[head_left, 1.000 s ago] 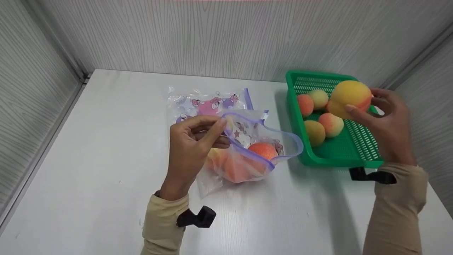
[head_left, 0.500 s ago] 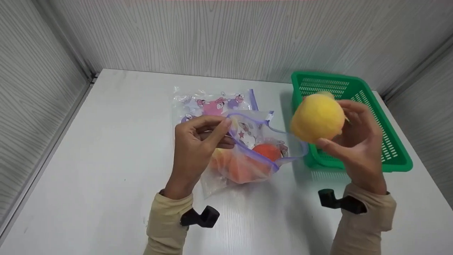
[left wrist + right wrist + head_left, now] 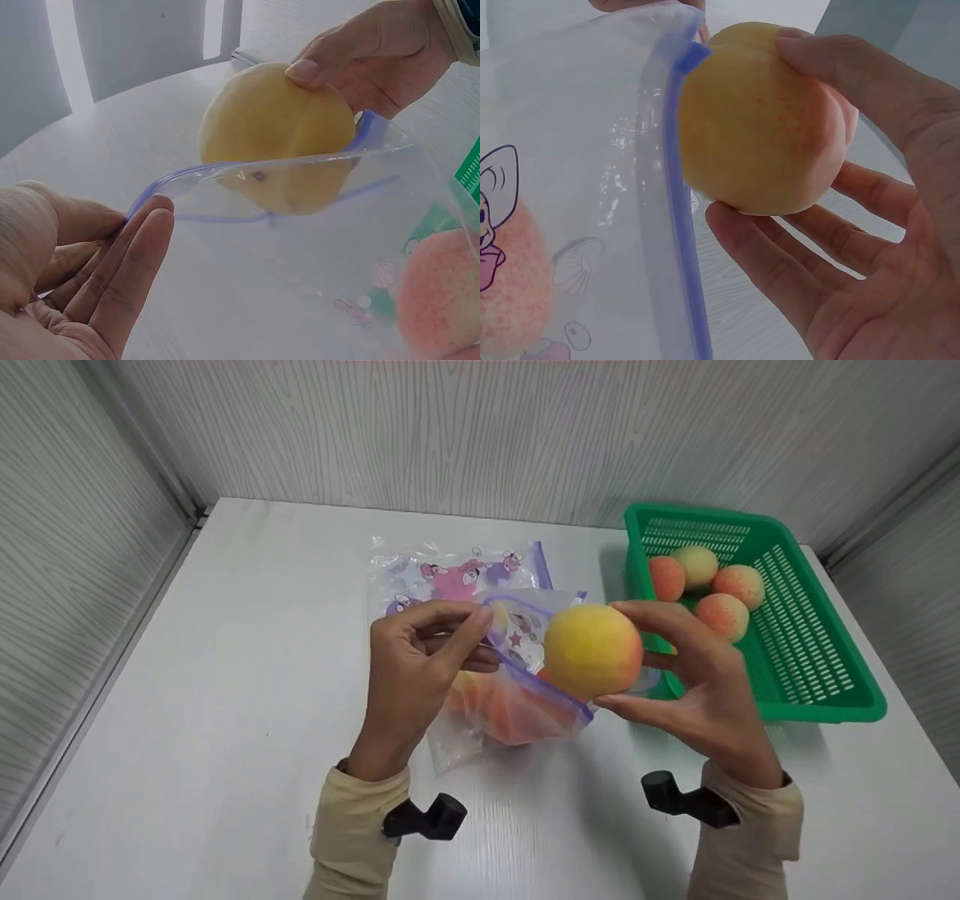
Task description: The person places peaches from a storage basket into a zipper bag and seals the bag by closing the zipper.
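A yellow peach (image 3: 592, 649) with a reddish side is gripped between the thumb and fingers of my right hand (image 3: 697, 682). It stands at the mouth of a clear zip bag (image 3: 517, 712) with a purple-blue rim. My left hand (image 3: 420, 667) pinches that rim between thumb and forefinger, and the bag's mouth gapes. Reddish-orange fruit shows through the bag's wall; in the left wrist view a pink peach (image 3: 439, 292) lies low inside. The right wrist view has the yellow peach (image 3: 761, 120) right beside the purple-blue zip edge (image 3: 679, 150).
A green plastic basket (image 3: 832, 712) stands at the right, with several small peaches (image 3: 722, 616) at its left side. Under and behind the held bag lies a flat printed zip bag (image 3: 457, 577) on the white table (image 3: 225, 675). Grey wood-grain panels enclose the table.
My right hand has carried the yellow peach left and down from above the green basket to the bag's mouth. My left hand keeps its pinch on the rim.
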Action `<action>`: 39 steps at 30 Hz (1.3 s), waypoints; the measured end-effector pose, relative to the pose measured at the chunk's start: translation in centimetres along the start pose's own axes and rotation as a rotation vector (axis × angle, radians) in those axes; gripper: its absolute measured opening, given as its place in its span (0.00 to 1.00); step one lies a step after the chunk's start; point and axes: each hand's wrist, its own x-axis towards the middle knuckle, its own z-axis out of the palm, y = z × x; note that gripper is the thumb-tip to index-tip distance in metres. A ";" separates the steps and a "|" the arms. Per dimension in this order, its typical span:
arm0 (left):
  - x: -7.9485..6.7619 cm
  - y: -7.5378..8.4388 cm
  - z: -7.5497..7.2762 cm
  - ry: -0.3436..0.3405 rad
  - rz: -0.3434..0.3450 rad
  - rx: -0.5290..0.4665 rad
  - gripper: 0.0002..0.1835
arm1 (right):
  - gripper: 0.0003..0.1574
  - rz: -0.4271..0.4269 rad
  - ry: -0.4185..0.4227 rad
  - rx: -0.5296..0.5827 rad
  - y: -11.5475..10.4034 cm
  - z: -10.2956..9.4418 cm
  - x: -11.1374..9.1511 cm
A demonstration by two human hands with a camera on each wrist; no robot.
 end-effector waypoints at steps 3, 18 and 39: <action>0.1 0.0 0.1 -0.003 -0.004 -0.005 0.07 | 0.51 0.021 -0.022 -0.089 -0.3 0.1 0.1; 0.0 -0.1 0.1 0.004 0.014 0.001 0.06 | 0.38 0.011 0.020 -0.088 0.0 1.3 0.1; 0.3 -0.1 -0.1 -0.002 0.010 0.012 0.06 | 0.19 0.256 0.333 -0.241 0.6 -4.8 1.4</action>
